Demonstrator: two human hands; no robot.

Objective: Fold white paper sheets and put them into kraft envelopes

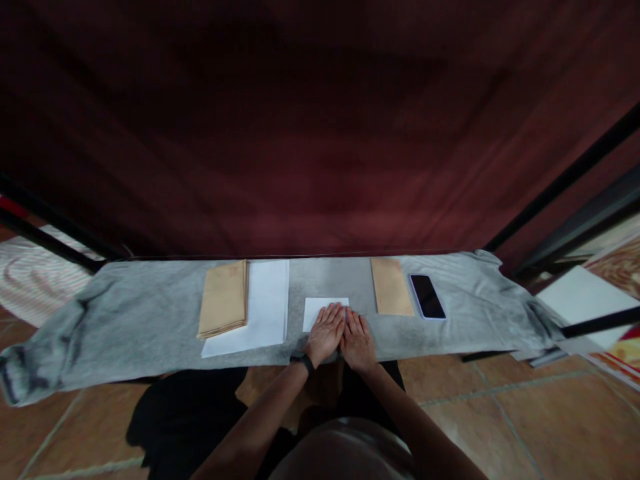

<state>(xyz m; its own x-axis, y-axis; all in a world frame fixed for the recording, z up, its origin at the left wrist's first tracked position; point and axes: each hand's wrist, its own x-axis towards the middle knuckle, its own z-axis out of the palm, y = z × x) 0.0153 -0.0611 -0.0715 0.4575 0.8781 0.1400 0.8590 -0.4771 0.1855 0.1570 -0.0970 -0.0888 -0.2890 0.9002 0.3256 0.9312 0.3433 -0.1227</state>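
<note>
A small white sheet of paper [315, 309], apparently folded, lies on the grey cloth in front of me. My left hand [326, 332] rests flat on it, fingers stretched out, with a dark band on the wrist. Close beside it, my right hand [357, 339] also lies flat, its fingertips at the paper's right edge. Both hands cover the paper's near right part. To the left, a stack of brown envelopes [223, 299] overlaps a stack of larger white sheets [269, 303]. A single brown envelope [392, 287] lies to the right of my hands.
A phone [427, 297] with a dark screen lies right of the single envelope. The grey cloth [150, 320] covers a long narrow surface, backed by a dark red panel [320, 167]. Black bars [565, 177] flank both ends, and a white board [583, 300] stands at the right.
</note>
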